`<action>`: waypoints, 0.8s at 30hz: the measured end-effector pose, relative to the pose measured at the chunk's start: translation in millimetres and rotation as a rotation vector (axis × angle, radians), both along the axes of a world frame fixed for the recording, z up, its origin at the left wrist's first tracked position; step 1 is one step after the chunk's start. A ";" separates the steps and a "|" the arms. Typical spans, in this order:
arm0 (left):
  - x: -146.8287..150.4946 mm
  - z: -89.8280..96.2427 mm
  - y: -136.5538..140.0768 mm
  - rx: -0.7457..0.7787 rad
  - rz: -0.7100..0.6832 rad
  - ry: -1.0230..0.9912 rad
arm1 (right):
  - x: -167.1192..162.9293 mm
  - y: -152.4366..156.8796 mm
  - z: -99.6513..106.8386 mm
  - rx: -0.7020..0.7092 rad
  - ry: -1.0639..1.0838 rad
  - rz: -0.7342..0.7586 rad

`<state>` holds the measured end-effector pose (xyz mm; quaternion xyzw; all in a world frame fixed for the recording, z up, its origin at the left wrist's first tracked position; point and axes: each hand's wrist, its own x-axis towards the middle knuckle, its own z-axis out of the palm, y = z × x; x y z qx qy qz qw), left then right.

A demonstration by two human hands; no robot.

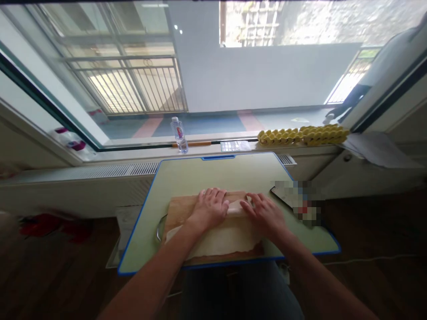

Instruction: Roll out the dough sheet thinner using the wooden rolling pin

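Note:
A sheet of pale dough [230, 238] lies on a wooden cutting board [182, 209], its far edge rolled into a thick cylinder. My left hand [211, 205] rests palm down over the left part of this roll, fingers stretched forward. On the roll's right end lies my right hand [265, 212], fingers apart and slightly bent. Between the two hands a short piece of the pale roll shows; whether a rolling pin is inside it I cannot tell. My left forearm covers part of the sheet's left side. A metal handle [160, 227] sticks out at the board's left edge.
The board sits on a pale green folding table [187, 171] with a blue rim. A phone [283, 195], partly blurred out, lies at right. On the windowsill stand a clear bottle [180, 137] and a stack of yellow wavy trays [302, 135]. A person [376, 66] is beyond the glass.

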<state>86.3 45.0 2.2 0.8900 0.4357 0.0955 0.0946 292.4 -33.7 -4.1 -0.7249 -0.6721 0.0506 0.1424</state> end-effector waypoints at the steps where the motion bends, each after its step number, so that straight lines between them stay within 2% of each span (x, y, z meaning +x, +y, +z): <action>1: -1.9 -1.2 0.0 -0.006 -0.014 -0.007 | -0.3 -7.1 -0.8 0.014 0.023 0.012; 4: -6.5 -3.0 0.7 -0.038 -0.034 -0.033 | 1.5 -24.5 -1.5 0.061 0.108 0.074; 7: -11.0 -1.0 0.9 -0.076 -0.009 -0.077 | 7.4 -27.2 2.0 0.090 0.136 0.174; 14: -40.9 7.9 -9.9 -0.068 0.172 -0.355 | 19.3 -3.2 16.5 0.002 0.042 0.416; 19: -57.5 8.1 -33.5 -0.005 0.283 -0.483 | 17.0 -9.2 17.0 0.030 -0.003 0.502; 21: -54.7 6.7 -42.4 0.046 0.314 -0.485 | 11.8 -13.5 17.4 0.046 0.002 0.542; 24: -44.1 1.5 -48.3 0.097 0.342 -0.371 | 0.9 -15.2 18.3 0.061 0.011 0.555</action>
